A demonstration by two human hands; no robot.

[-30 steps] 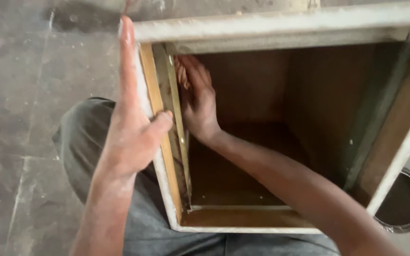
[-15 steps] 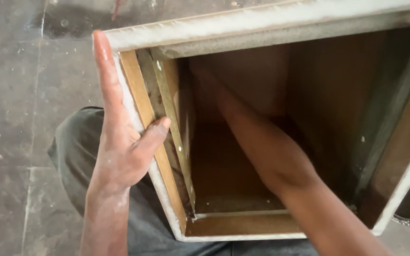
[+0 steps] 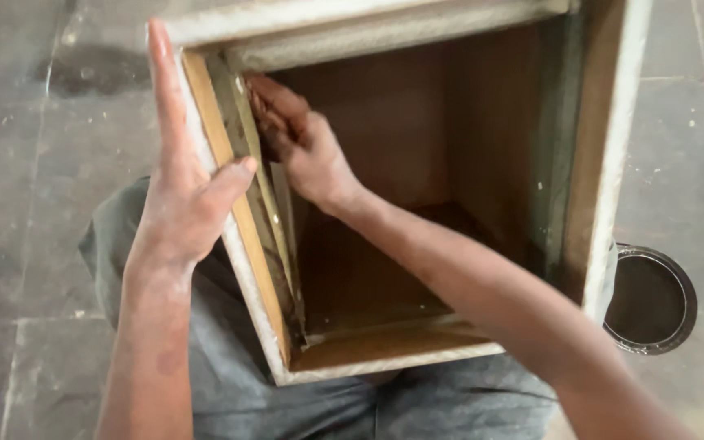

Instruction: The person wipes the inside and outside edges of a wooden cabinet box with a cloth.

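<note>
Right hand (image 3: 307,147) raised; one box (image 3: 613,163), one tin (image 3: 649,300).

This looks like a rough workshop or a building site where I do carpentry on the ground. I sit on a bare grey stone floor (image 3: 26,244) with wide joints, speckled with pale splashes and dust. An unfinished wooden box (image 3: 605,163) with raw plywood walls and whitish smeared edges rests against my knees, and an open round tin (image 3: 653,300) of dark liquid stands just beside it on the floor.
</note>
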